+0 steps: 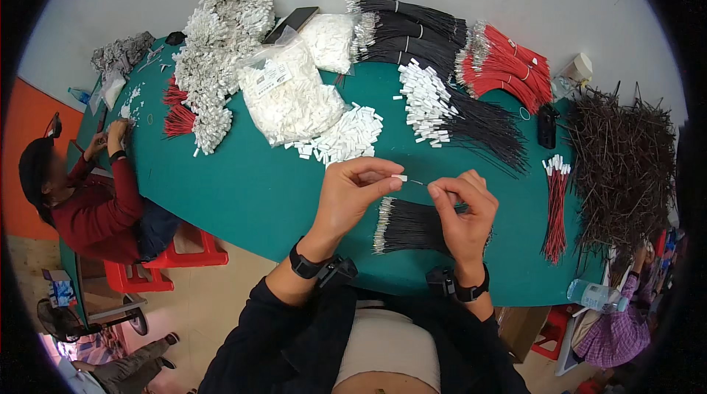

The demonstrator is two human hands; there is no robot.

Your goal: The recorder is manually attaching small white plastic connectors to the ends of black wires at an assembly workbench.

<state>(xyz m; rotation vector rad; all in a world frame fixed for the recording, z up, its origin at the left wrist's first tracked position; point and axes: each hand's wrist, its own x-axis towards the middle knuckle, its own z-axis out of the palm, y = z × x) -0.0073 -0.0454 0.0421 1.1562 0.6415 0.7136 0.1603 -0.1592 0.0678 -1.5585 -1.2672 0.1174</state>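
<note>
Hands (346, 195) pinching white connector (401, 177) and wire (417, 183), tabletop (243, 188) open leftward to edge (221, 233)

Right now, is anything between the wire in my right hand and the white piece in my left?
Nothing visible stands between the wire in your right hand and the white piece in your left hand; whether they touch is too small to tell.

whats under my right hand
Below your right hand, black wires lie on the green table; the hand covers part of them, so that stretch cannot be seen.
</note>
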